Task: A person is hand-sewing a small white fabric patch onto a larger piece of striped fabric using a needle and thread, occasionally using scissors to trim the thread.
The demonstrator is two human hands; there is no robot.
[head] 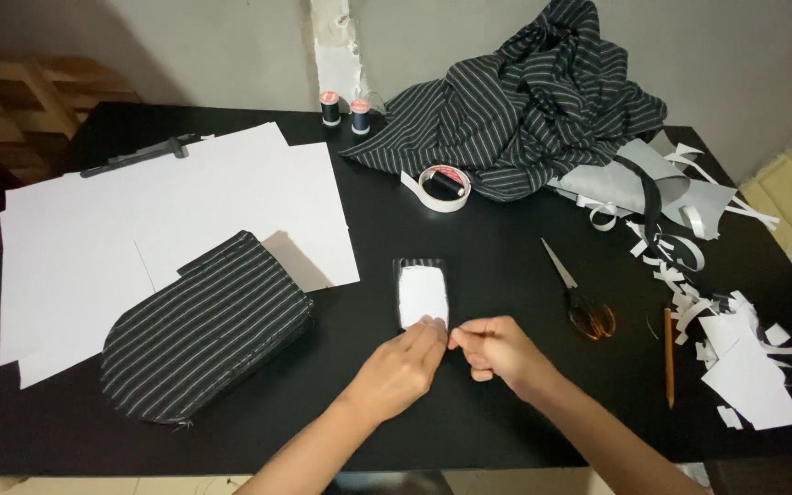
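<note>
Pinching near edge of white card piece [423,293]: left hand [401,365], right hand [497,348]; piece extends beyond both grips.

Dim indoor light falls from above onto a black table [506,403], leaving the corners of the view murky. White paper sheets [139,229] look bright but not glaring. Focus is fairly sharp, with slight wide-angle bending at the edges.

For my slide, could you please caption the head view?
Both hands pinch a small white card on a black table.
</note>
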